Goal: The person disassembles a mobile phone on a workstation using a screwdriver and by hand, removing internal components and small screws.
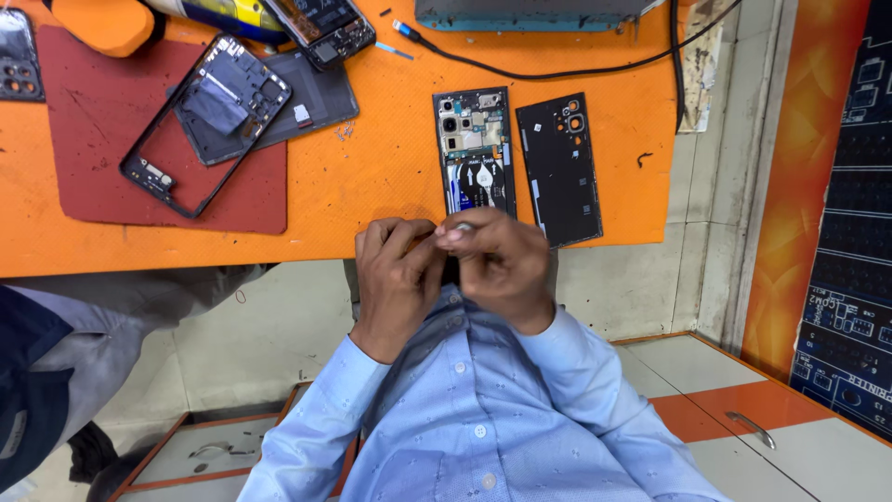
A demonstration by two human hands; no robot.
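My left hand (398,279) and my right hand (505,265) meet at the near edge of the orange table (390,186), fingers curled toward each other. A small dark object (451,270) sits between them, mostly hidden. The fingertips of my right hand pinch a small silvery piece (462,226). Just beyond the hands lies an opened phone (474,149) with its internals exposed. A black back cover (559,167) lies to its right.
A bare phone frame (200,121) lies on a red mat (93,177) at the left, over a grey back cover (321,98). Another opened phone (323,28) and a black cable (557,72) lie farther back. Another person's clothed limb (74,344) is at the left. Drawers (734,409) stand below.
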